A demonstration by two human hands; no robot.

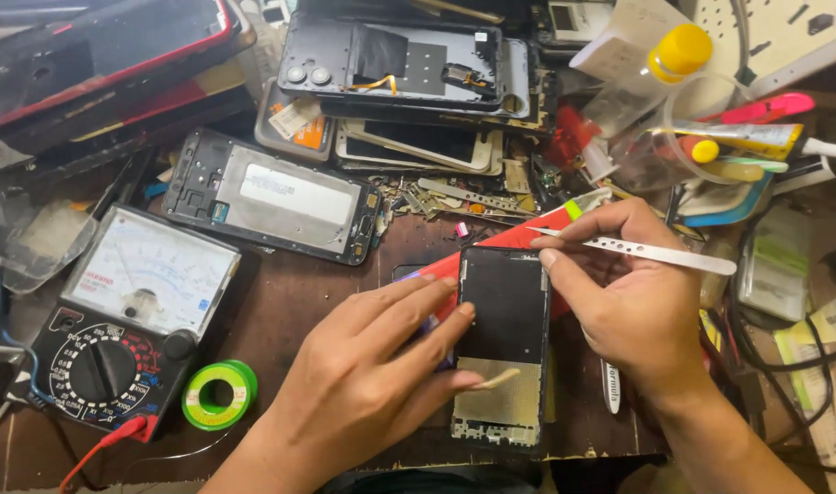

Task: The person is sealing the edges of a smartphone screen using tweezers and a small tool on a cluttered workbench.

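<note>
phone frame [503, 343] steadied by left hand [372, 375]; right hand [624, 302] grips white tweezers [647, 252].

The left hand [372, 375] presses flat on an opened phone [503, 338] lying on the wooden table [290, 302]. The right hand [628, 293] pinches white tweezers [647, 252] beside the phone's top edge. A multimeter [125, 320] sits left.

Two hands at work: left hand [363, 384], right hand [633, 306]. One pair of tweezers [642, 250]. One opened phone [502, 343] under hands. One dial meter [130, 320]. One green solder reel [219, 394]. One yellow-capped bottle [651, 73]. Phone frames and screens piled behind, at least four; exact count unclear.
</note>
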